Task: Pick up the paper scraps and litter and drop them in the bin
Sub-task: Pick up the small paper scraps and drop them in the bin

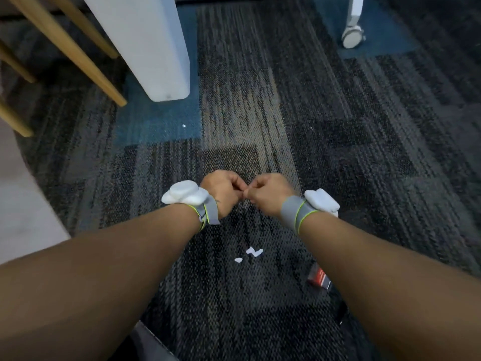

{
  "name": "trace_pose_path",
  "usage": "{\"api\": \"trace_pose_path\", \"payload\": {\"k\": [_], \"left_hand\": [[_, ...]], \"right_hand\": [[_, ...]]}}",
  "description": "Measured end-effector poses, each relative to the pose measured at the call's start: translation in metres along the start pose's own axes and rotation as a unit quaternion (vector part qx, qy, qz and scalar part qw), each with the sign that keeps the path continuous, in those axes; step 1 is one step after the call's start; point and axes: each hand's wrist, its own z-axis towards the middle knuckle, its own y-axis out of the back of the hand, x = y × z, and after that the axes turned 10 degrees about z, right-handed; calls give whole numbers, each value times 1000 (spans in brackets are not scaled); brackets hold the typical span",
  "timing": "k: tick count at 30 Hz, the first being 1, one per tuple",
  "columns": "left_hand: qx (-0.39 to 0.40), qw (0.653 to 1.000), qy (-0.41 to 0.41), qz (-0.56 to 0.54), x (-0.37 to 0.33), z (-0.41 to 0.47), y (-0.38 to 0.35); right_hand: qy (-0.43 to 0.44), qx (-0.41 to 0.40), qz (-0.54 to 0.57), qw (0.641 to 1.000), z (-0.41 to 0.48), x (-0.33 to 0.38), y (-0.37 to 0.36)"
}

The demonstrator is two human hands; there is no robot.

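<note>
My left hand (221,190) and my right hand (268,195) are held together above the dark carpet, fingers curled shut and thumb tips touching. Nothing shows between the fingers. Both wrists wear grey bands with white pods. Below the hands, two small white paper scraps (253,252) lie on the carpet, the smaller white scrap (238,260) to the left. A tiny white speck (184,125) sits farther away on the blue carpet patch. A red and black wrapper (318,278) lies by my right forearm, which partly hides it. No bin is clearly recognisable.
A tall white rounded panel (145,48) stands on the floor at the upper left, beside slanted wooden chair legs (78,58). A white caster wheel (352,35) is at the upper right. A pale grey surface (23,204) fills the left edge.
</note>
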Motion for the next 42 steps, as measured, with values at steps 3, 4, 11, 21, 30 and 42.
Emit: {"api": "trace_pose_path", "payload": {"k": [3,4,11,21,30,42], "left_hand": [[47,999,-10,16,13,-9,-17],[65,998,-9,19,17,-12,-20],[132,989,-9,69,33,-27,-40],[174,962,-52,205,40,-41,-60],[185,929,-158,279,43,-43,-65],[162,930,167,-283,-1,-37,-75]], "right_hand": [[-31,5,-21,999,-11,-18,-11],[-35,11,-39,999,-14,-22,-14],[-56,34,-130,989,-33,-44,-24],[8,123,-284,951,-42,-70,-39],[27,139,-336,931,-38,-73,-47],[-40,-27,-22,999,-44,-62,-17]]}}
